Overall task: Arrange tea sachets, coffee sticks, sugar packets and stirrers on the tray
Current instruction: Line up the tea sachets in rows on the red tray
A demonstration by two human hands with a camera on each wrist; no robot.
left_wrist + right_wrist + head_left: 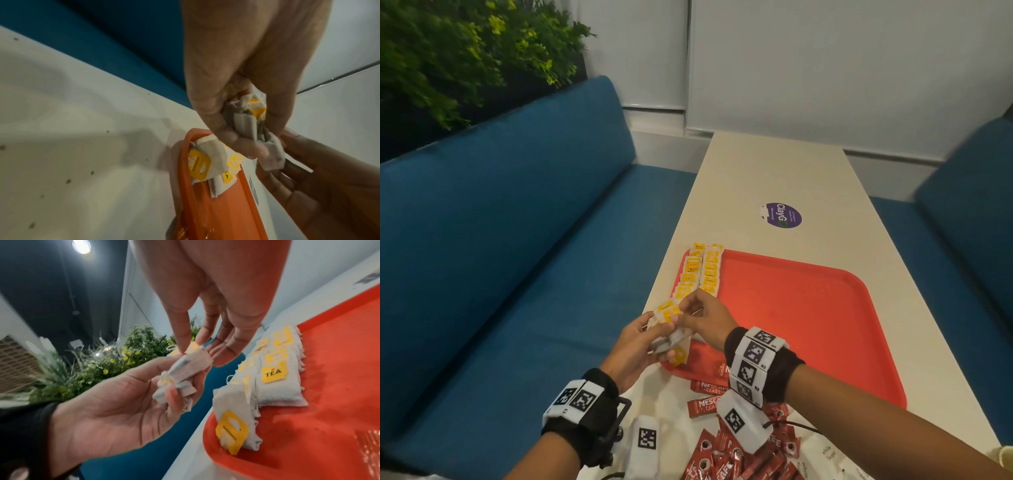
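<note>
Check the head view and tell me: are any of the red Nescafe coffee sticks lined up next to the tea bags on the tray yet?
No. The Nescafe coffee sticks lie heaped on the table near the tray.

- Left hand [635, 342] is raised, palm turned up, fingers and thumb curled round a small bunch of tea sachets [666, 329].
- Right hand [705, 317] comes in from 4 o'clock, its thumb and forefinger pinching the top of the bunch at 12 o'clock; the other fingers [230, 344] hang loosely extended.
- Both forearms reach forward, each wrist wrapped in a black band with marker tags.
- The two hands touch at the fingertips.
</note>
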